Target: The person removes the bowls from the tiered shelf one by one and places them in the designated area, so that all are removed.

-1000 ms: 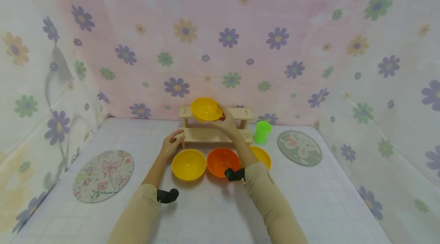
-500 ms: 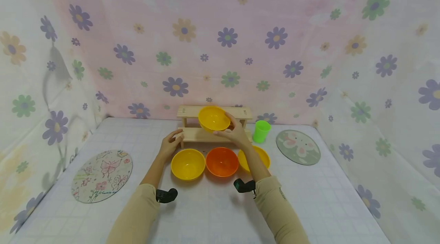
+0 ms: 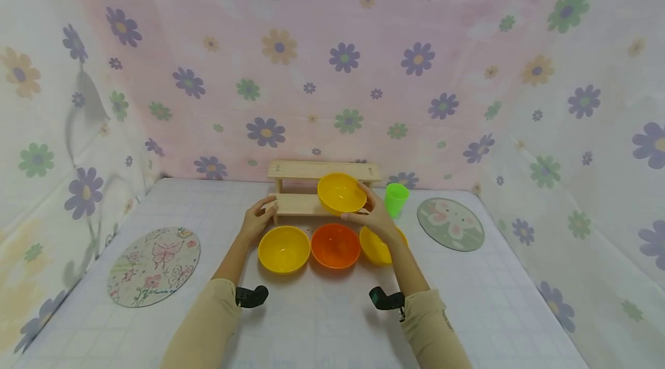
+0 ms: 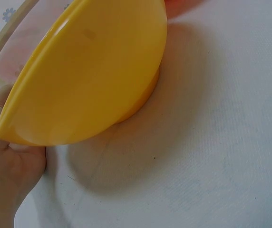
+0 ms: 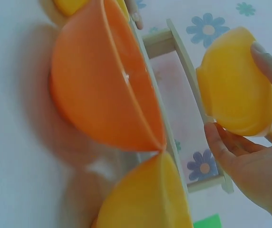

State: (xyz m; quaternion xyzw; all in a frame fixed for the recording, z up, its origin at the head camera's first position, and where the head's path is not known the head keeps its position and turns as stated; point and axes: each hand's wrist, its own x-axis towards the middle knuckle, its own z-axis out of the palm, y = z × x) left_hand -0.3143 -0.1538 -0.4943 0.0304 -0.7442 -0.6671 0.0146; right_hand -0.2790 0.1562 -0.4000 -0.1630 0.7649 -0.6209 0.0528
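Observation:
My right hand (image 3: 378, 216) holds a yellow bowl (image 3: 341, 193) by its right side, in front of the two-step wooden shelf (image 3: 324, 170). In the right wrist view the thumb lies on this bowl's wall (image 5: 238, 80), with the other fingers beneath. My left hand (image 3: 257, 220) grips the left end of the shelf's lower step. Before the shelf, a yellow bowl (image 3: 284, 249), an orange bowl (image 3: 335, 246) and another yellow bowl (image 3: 375, 246) stand in a row, the last partly behind my right forearm. The left yellow bowl (image 4: 93, 71) hides part of my left hand in the left wrist view.
A green cup (image 3: 396, 199) stands just right of the shelf. Farther right lies a round rabbit placemat (image 3: 451, 223); a round butterfly placemat (image 3: 154, 266) lies at left. Flowered cloth walls (image 3: 332, 69) enclose the table at the back and both sides.
My right hand has carried its yellow bowl rightward and down, from in front of the upper step to in front of the lower one. The left hand keeps its place on the shelf.

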